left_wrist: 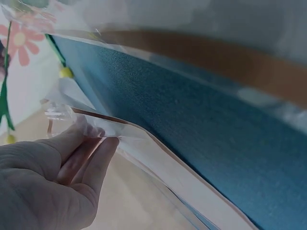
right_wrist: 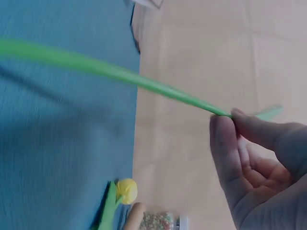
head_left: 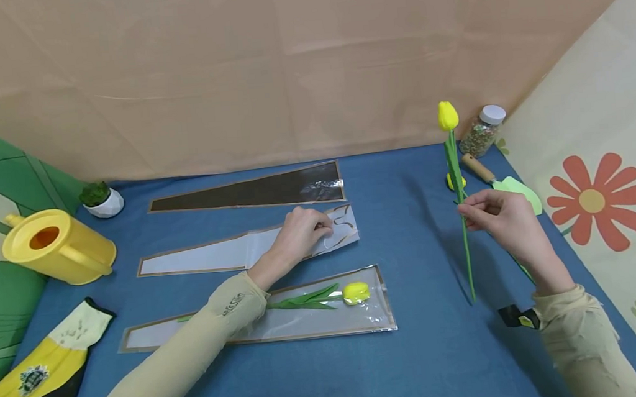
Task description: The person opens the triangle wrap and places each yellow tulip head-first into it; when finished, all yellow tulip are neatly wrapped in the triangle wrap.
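Note:
My right hand pinches the green stem of a yellow tulip between thumb and forefinger, and the flower stands upright with its bloom on top. In the right wrist view the stem runs slanting from those fingertips. At the wide end of the middle white flower sleeve, my left hand pinches the clear film edge, which lifts up in the left wrist view. Nearer to me, partly under the left forearm, lies another sleeve with a yellow tulip inside.
A dark-looking sleeve lies at the back. Behind the right hand are another yellow tulip, a trowel and a jar of colored granules. On the left stand a yellow watering can and potted succulent, near a garden glove.

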Demonstrator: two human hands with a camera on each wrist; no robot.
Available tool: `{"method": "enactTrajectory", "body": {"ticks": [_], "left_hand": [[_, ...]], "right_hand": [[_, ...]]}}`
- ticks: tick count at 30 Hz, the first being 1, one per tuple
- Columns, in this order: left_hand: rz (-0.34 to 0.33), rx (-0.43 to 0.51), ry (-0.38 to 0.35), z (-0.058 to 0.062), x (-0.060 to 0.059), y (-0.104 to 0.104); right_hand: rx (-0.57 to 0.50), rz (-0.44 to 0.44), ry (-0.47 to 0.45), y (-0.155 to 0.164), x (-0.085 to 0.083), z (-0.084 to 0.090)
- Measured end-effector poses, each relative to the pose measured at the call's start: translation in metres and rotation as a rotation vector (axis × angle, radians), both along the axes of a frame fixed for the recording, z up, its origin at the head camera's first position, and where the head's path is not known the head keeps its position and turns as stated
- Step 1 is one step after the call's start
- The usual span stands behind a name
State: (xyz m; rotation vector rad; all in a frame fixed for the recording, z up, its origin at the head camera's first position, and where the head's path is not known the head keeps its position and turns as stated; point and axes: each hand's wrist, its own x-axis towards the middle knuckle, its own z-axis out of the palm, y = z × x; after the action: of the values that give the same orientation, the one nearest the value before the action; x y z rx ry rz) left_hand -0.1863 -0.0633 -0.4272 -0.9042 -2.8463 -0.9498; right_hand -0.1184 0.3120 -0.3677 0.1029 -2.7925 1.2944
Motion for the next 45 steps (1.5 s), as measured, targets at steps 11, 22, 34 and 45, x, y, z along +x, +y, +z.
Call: {"method": "enactTrajectory", "body": {"ticks": [11,22,34,45], "left_hand": [[-0.003,0.009,0.016,-0.002,0.0,-0.001],[-0.018,0.014,0.017,-0.002,-0.001,0.0],[-0.009,0.021,0.013,-0.001,0.0,-0.001],[-0.025,0.022,0.009,-0.001,0.002,0.002]], "right_hand": [[-0.618,-0.05,0.097,-0.01,-0.005,-0.006],[-0.91,-0.109,0.109,-0.028,-0.004,-0.024],[-0.966,-0.111,0.05,-0.05,-0.01,-0.04],[-0.9,-0.054,-0.009,-0.07,-0.015,-0.059]]}}
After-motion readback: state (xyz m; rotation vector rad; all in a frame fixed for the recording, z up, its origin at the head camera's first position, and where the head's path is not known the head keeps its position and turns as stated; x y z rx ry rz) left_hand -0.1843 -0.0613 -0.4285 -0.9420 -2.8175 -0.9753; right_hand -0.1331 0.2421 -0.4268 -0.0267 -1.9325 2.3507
